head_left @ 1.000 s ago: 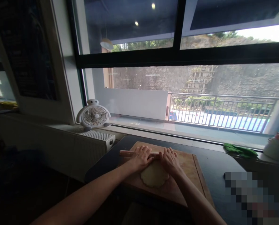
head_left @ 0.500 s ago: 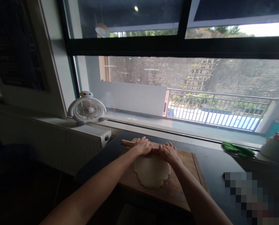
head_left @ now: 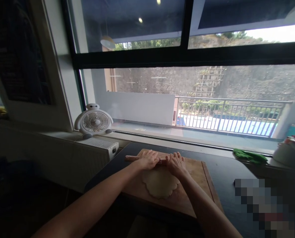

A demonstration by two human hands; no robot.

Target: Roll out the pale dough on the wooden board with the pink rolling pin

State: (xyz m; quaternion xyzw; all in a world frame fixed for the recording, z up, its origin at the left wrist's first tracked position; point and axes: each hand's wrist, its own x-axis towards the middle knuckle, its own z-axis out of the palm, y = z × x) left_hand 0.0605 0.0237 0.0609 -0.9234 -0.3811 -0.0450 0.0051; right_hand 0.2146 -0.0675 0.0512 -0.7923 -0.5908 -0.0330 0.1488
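Observation:
A wooden rolling pin [head_left: 131, 158] lies across the far edge of a flat, pale sheet of dough [head_left: 159, 185] with a wavy rim. My left hand [head_left: 149, 159] rests over the pin left of its middle, fingers bent over the far side. Close beside it, my right hand [head_left: 176, 162] also grips the pin from above, hiding its right end. Both palms press on the wood, and the two hands are only a small gap apart. Under the dough is a wooden board [head_left: 195, 172], set on a dark table.
The dark table [head_left: 227, 172] stands against a window sill. A white fan [head_left: 95, 121] sits on the left above a white heater [head_left: 105, 150]. A green cloth [head_left: 250, 156] and a white container [head_left: 288, 153] are on the right. A blurred-out patch [head_left: 269, 205] covers the lower right.
The rolling pin and both hands have come slightly toward me over the board. My view has tilted up a little. Both hands keep their hold on the pin.

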